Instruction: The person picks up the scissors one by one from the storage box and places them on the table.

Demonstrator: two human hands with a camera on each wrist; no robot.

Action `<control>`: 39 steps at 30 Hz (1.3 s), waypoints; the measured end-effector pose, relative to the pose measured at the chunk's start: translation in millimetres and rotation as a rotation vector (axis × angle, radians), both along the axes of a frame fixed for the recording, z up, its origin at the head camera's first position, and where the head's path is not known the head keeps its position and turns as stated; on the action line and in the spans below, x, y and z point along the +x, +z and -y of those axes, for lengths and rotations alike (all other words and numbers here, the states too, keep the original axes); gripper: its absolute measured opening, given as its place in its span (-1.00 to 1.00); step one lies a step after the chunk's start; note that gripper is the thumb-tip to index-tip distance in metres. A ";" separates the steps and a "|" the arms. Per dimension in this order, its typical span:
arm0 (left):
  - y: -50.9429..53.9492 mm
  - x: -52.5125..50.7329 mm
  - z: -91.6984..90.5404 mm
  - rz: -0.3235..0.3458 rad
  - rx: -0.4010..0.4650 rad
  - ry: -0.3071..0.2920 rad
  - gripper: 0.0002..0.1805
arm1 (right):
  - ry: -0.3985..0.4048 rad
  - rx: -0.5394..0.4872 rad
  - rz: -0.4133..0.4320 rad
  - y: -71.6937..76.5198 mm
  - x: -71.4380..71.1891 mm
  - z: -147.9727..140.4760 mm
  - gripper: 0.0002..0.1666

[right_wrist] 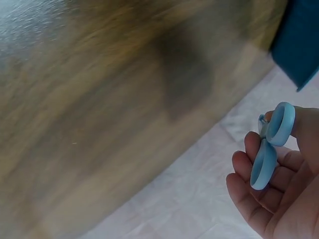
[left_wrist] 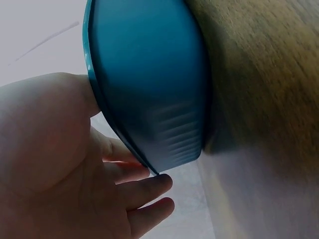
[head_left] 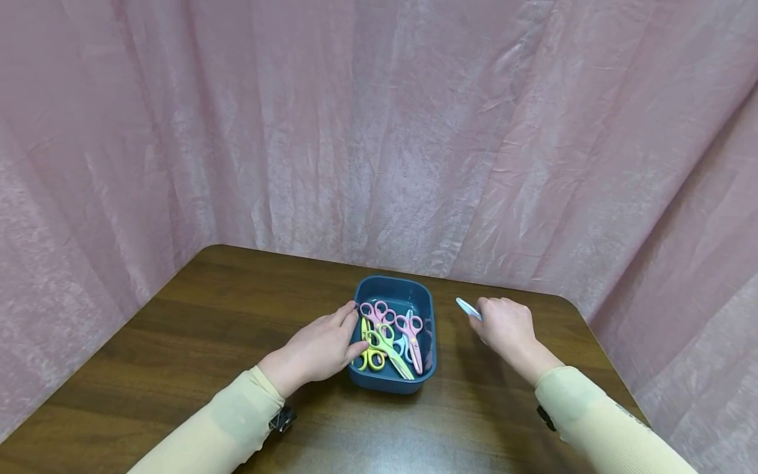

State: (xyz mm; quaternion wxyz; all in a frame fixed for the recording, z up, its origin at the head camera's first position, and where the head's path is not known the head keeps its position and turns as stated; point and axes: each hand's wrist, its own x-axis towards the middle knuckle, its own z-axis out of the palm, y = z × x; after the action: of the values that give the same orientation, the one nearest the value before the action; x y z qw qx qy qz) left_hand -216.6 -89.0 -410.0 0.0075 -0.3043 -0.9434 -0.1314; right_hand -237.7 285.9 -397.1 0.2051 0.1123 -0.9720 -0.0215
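Note:
A dark blue plastic box [head_left: 395, 386] stands on the table with several children's scissors in it: pink scissors [head_left: 412, 336], green scissors [head_left: 387, 349], yellow scissors [head_left: 374, 359] and light blue scissors [head_left: 404, 341]. My left hand [head_left: 322, 342] rests on the left rim of this box, thumb reaching over the inside, other fingers fairly straight along the rim. To the right of the box, my right hand [head_left: 505, 324] holds another pair of light blue scissors [right_wrist: 269, 154] above the table. Their tip points away past my thumb; the handle loops show in the right wrist view.
The brown wooden table [head_left: 237, 309] has rounded far corners. Behind it and along both sides hangs a pink curtain [head_left: 379, 145]. The box wall [right_wrist: 299, 45] shows at the upper right of the right wrist view.

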 end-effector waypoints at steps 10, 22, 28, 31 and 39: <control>-2.4 -0.4 1.3 0.001 0.001 -0.004 -0.16 | -0.064 -0.006 0.085 -19.0 -10.1 -9.4 -0.50; -1.4 0.7 1.3 -0.011 0.005 -0.011 -0.17 | -0.147 -0.008 0.203 -32.2 -20.0 -18.2 -0.52; 1.4 2.2 1.3 -0.032 0.018 -0.023 -0.20 | -0.158 -0.017 0.232 -35.6 -23.2 -20.4 -0.52; 1.4 2.3 1.3 -0.038 0.022 -0.025 -0.20 | -0.163 -0.021 0.237 -37.1 -23.6 -20.9 -0.52; 0.6 1.4 0.9 -0.050 0.024 -0.030 -0.21 | -0.177 -0.026 0.262 -40.7 -24.2 -20.6 -0.55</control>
State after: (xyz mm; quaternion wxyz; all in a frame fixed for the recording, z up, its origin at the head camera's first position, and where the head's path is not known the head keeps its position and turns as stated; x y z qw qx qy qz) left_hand -215.3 -90.0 -409.4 0.0329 -0.3213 -0.9367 -0.1350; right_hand -262.0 306.6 -437.8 0.0753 0.0254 -0.9968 -0.0121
